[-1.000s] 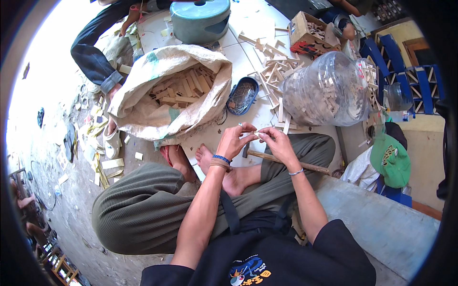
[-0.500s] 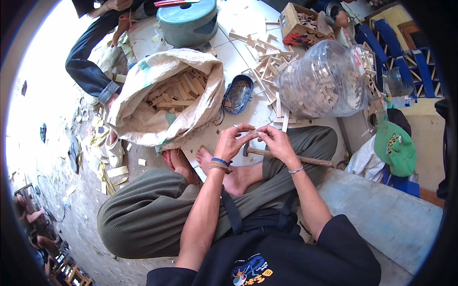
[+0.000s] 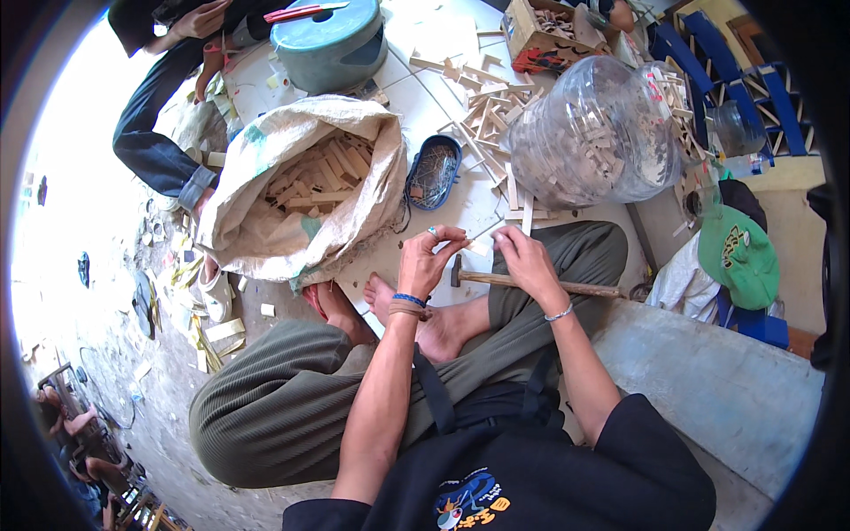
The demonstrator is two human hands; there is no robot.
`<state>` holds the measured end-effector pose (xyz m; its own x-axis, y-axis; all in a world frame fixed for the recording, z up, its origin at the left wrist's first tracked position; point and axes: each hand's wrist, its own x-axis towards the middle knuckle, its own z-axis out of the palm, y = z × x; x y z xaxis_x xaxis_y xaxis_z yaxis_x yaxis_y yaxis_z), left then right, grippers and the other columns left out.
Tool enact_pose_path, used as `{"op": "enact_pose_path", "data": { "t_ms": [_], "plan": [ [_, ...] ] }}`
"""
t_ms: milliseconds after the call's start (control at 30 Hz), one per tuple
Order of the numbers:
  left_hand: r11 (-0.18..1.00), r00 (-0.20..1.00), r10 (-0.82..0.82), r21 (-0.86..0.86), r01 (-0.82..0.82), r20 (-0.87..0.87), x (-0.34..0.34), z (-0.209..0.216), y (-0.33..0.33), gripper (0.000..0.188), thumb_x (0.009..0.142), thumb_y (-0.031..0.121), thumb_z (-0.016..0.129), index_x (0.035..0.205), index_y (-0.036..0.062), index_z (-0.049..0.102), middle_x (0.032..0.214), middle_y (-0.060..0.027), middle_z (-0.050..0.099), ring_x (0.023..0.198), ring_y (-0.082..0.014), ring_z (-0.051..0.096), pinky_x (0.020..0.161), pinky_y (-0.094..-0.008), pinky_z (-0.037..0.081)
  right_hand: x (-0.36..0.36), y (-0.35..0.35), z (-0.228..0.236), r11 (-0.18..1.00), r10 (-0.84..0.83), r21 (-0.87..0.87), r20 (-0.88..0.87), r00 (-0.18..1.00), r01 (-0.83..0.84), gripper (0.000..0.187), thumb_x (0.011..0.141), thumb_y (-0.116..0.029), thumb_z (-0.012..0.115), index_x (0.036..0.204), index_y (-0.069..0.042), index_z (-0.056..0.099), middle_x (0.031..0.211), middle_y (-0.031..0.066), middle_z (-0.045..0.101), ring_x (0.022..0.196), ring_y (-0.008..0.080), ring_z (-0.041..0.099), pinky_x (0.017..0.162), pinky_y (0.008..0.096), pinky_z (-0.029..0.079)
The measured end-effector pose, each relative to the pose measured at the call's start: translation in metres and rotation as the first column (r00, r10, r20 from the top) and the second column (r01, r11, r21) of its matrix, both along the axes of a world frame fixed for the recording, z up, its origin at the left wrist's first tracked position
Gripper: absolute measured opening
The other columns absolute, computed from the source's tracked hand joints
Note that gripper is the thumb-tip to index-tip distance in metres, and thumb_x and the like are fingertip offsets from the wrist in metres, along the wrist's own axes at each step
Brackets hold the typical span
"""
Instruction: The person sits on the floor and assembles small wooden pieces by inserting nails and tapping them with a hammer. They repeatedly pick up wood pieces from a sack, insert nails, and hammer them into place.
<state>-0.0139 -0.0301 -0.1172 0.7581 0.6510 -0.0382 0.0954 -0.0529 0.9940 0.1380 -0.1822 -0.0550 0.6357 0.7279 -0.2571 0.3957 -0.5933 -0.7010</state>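
My left hand (image 3: pixel 428 258) is raised over my crossed legs, thumb and fingertips pinched together; a small pale bit seems to show at the tips, too small to name. My right hand (image 3: pixel 529 265) is a short way to its right, thumb and fingers also pressed together, and what they hold, if anything, I cannot make out. A hammer (image 3: pixel 567 287) with a wooden handle lies just beneath the right hand, its dark head between the hands. Beyond them a blue oval container (image 3: pixel 457 170) holds many thin metal pieces that look like nails.
A white woven sack (image 3: pixel 232 221) of wooden pieces stands left. Wood strips (image 3: pixel 485 118) lie scattered on the tiles beside a big clear plastic jar (image 3: pixel 567 133). A wooden crate (image 3: pixel 522 35), green cap (image 3: pixel 739 257) and lidded bucket (image 3: pixel 332 62) surround this. Another person's leg (image 3: pixel 150 133) is far left.
My hands were together at the fingertips; now they have parted, the right one shifting a little to the right. The whole view has shifted slightly.
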Motion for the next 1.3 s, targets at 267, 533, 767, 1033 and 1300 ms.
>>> {"op": "enact_pose_path", "data": {
  "t_ms": [267, 533, 767, 1033, 1300],
  "plan": [
    [1.0, 1.0, -0.007, 0.024, 0.007, 0.003, 0.003, 0.002, -0.003, 0.016, 0.088, 0.013, 0.083, 0.101, 0.0042, 0.08, 0.099, -0.0097, 0.082, 0.093, -0.0221, 0.078, 0.082, -0.034, 0.058, -0.026, -0.06, 0.012, 0.853, 0.464, -0.374, 0.23, 0.855, -0.363, 0.027, 0.088, -0.023, 0.081, 0.108, -0.008, 0.068, 0.103, 0.013, 0.069, 0.096, 0.0345, 0.067, 0.088, 0.0431, 0.048],
    [1.0, 0.999, -0.017, -0.001, 0.017, -0.047, 0.002, 0.004, -0.002, 0.016, 0.088, 0.014, 0.084, 0.099, 0.0044, 0.081, 0.1, -0.0095, 0.082, 0.093, -0.0219, 0.078, 0.083, -0.0337, 0.058, -0.055, -0.093, 0.1, 0.932, 0.299, -0.272, 0.195, 0.934, -0.241, 0.025, 0.097, -0.021, 0.073, 0.107, -0.008, 0.054, 0.078, 0.0152, 0.069, 0.074, 0.0397, 0.068, 0.068, 0.0501, 0.051],
    [0.999, 0.999, -0.023, 0.023, 0.024, -0.049, 0.001, 0.008, 0.0, 0.018, 0.088, 0.016, 0.084, 0.101, 0.0044, 0.08, 0.1, -0.0104, 0.082, 0.093, -0.0223, 0.078, 0.082, -0.0345, 0.058, -0.061, -0.066, 0.084, 0.995, 0.019, -0.102, 0.129, 0.992, -0.006, 0.037, 0.103, -0.03, 0.069, 0.128, -0.009, 0.053, 0.086, 0.0219, 0.073, 0.077, 0.0444, 0.071, 0.064, 0.0517, 0.055],
    [0.999, 0.998, -0.034, 0.001, 0.034, -0.043, 0.0, 0.005, 0.0, 0.016, 0.09, 0.014, 0.082, 0.102, 0.0035, 0.08, 0.102, -0.0094, 0.082, 0.095, -0.019, 0.077, 0.086, -0.0332, 0.059, -0.063, -0.064, 0.055, 0.988, 0.155, -0.038, 0.256, 0.954, -0.151, 0.059, 0.107, -0.023, 0.061, 0.163, -0.018, 0.041, 0.113, 0.0215, 0.074, 0.086, 0.0436, 0.073, 0.068, 0.0508, 0.057],
    [1.0, 0.999, -0.004, 0.015, 0.004, -0.032, -0.002, 0.009, -0.001, 0.018, 0.089, 0.017, 0.083, 0.101, 0.0043, 0.08, 0.097, -0.0086, 0.081, 0.089, -0.0215, 0.077, 0.081, -0.0338, 0.058, -0.067, -0.054, 0.048, 0.978, 0.177, 0.023, 0.423, 0.889, -0.206, 0.063, 0.106, -0.02, 0.062, 0.165, -0.025, 0.04, 0.085, 0.0129, 0.067, 0.066, 0.0373, 0.066, 0.059, 0.0478, 0.055]
  ]
}}
